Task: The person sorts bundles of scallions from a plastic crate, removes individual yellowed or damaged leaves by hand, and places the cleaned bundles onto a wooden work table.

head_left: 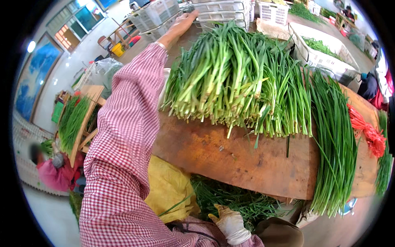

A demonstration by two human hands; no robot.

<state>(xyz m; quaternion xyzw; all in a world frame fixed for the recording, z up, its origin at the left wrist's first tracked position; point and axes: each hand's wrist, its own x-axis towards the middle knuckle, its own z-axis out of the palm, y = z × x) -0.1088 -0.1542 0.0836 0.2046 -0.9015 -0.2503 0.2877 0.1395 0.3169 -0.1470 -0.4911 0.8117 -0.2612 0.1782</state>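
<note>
Two hands show in my feed: my left hand is just beside stacked white crates, top centre of the frame; my gloved right hand is near loose greens, bottom centre. I cannot tell whether either is spread or pressed together. Green stalks lie heaped on the worktop, upper centre.

Pretty bright in here, one white glare spot far left, shadier under my desk. Greens on it look sharp, but fisheye bends the edges and corners go black.
</note>
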